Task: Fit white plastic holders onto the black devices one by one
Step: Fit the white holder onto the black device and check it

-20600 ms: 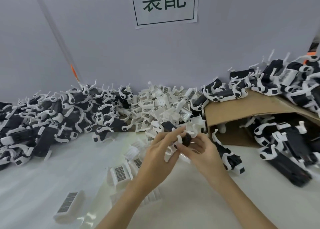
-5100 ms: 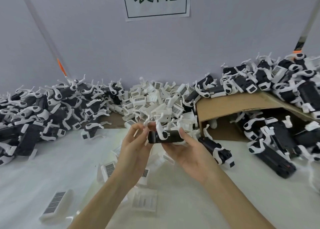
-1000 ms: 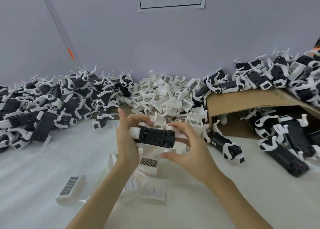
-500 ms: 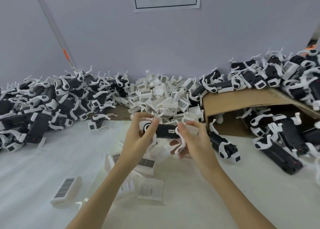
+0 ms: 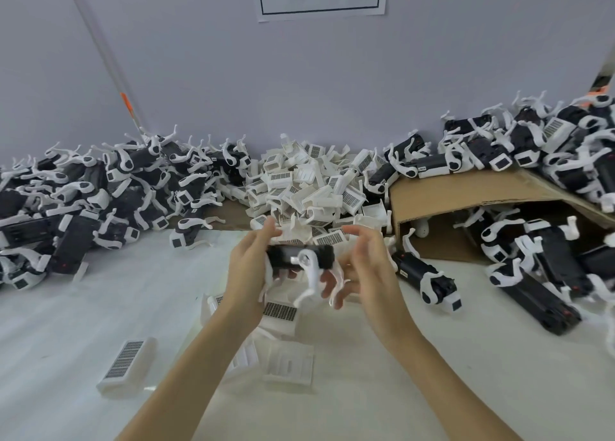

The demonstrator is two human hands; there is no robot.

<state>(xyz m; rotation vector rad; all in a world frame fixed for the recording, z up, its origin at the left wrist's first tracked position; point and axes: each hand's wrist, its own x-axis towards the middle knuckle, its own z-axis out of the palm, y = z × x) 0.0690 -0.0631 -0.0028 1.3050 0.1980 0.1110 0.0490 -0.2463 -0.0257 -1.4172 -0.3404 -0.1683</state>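
A black device [image 5: 299,257] with white arms is held above the white table [image 5: 83,307] by the left hand [image 5: 248,267], whose fingers are curled round its left end. The right hand [image 5: 366,267] is kept just beside its other end, fingers loosely spread; whether they touch it cannot be told. A heap of white plastic holders [image 5: 309,181] lies just behind.

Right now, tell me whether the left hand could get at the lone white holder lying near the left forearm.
Probably not yet: the left hand grips the black device. The holder itself lies uncovered on the table.
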